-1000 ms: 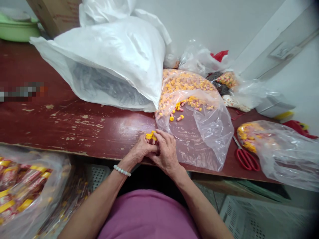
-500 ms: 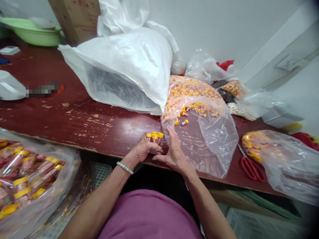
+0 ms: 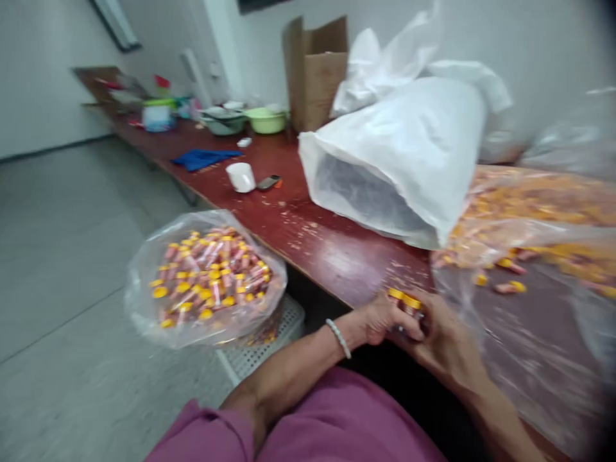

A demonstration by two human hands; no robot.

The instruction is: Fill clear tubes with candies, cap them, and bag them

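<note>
My left hand, with a pale bead bracelet on its wrist, is closed around a few small clear tubes with yellow caps at the table's front edge. Pressed up against the same tubes from the other side is my right hand; its fingers curl about them and are partly hidden and blurred. Just right of my hands, a clear plastic bag lies on the table, with many yellow-capped tubes inside and a few loose near its mouth.
Behind my hands a big white sack lies with its mouth towards me. To the left, a clear bag full of yellow-capped tubes stands on a white crate. A white cup, blue cloth, green basin and cardboard box are farther along.
The view has swung left, bringing the whole bag of filled tubes and the far table into sight. My right hand has come in from beside the tubes to close about them.
</note>
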